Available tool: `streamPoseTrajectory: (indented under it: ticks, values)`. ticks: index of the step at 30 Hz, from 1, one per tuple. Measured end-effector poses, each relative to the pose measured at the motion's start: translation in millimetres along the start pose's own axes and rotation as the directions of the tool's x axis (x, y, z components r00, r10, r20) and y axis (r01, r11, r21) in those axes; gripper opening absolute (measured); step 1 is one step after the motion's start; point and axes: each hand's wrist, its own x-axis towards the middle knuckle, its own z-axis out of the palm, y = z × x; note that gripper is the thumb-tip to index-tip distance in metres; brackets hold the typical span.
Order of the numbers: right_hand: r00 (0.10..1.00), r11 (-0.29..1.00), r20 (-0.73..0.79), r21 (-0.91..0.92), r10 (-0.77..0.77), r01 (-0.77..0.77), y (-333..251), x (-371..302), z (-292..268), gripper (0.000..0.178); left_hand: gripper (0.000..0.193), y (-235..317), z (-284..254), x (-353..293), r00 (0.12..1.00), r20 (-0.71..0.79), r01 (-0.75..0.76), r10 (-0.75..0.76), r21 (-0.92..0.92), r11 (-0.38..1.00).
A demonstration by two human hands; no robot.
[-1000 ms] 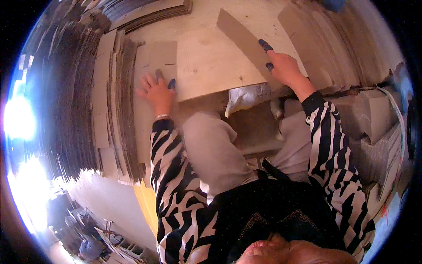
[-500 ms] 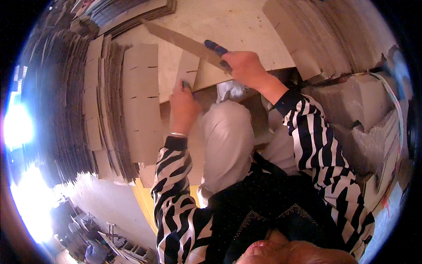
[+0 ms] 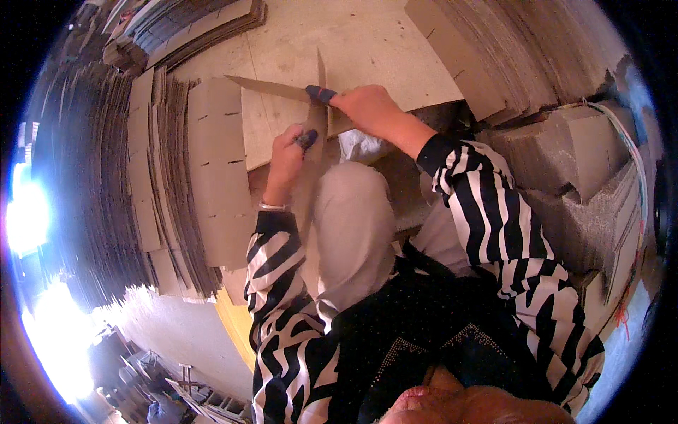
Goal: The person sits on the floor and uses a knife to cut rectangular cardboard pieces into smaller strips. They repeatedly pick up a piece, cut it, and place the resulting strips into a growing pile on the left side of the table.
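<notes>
Two brown cardboard strips cross each other over the near edge of the pale work board (image 3: 381,49). My left hand (image 3: 286,157) is closed on the upright cardboard strip (image 3: 320,71), which stands edge-on and runs down toward my lap. My right hand (image 3: 369,107) grips the end of the crosswise cardboard strip (image 3: 265,86), whose pointed-looking far end reaches left. Dark blue covers wrap fingertips on both hands. Whether the strips interlock where they meet is hidden by my right fingers.
Just left stands a row of slotted cardboard sheets (image 3: 217,169), with a tall dense cardboard stack (image 3: 88,177) beyond. More cardboard piles lie at the far left (image 3: 205,35) and far right (image 3: 459,60). A pale cable (image 3: 621,124) hangs along the right side.
My right hand has moved left and slightly down, bringing its strip across the other. The left-hand strip has turned to stand edge-on. The whole view has shifted slightly.
</notes>
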Motion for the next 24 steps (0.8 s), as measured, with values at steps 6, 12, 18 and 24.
streamPoseTrajectory:
  ticks: [6, 12, 18, 24]
  values:
    - [0.969, 0.972, 0.117, 0.066, 0.216, -0.224, -4, 6, -19, 0.039, 0.041, -20, -73, -5, 0.831, -0.292, 0.218, 0.474, 0.954, 0.206]
    - [0.955, 0.972, 0.203, 0.049, 0.216, -0.23, -11, 11, -8, 0.036, 0.047, -38, -94, -43, 0.913, -0.282, 0.336, 0.295, 0.93, -0.15]
    - [0.957, 0.98, 0.217, 0.021, 0.19, -0.199, 3, 7, -11, 0.043, 0.035, -28, -20, -61, 0.912, -0.085, 0.113, 0.402, 0.992, -0.047]
    - [0.993, 0.989, -0.104, 0.128, -0.057, 0.07, -11, -6, -20, 0.037, 0.033, -10, -52, -36, 0.921, -0.357, 0.24, 0.159, 0.838, 0.489]
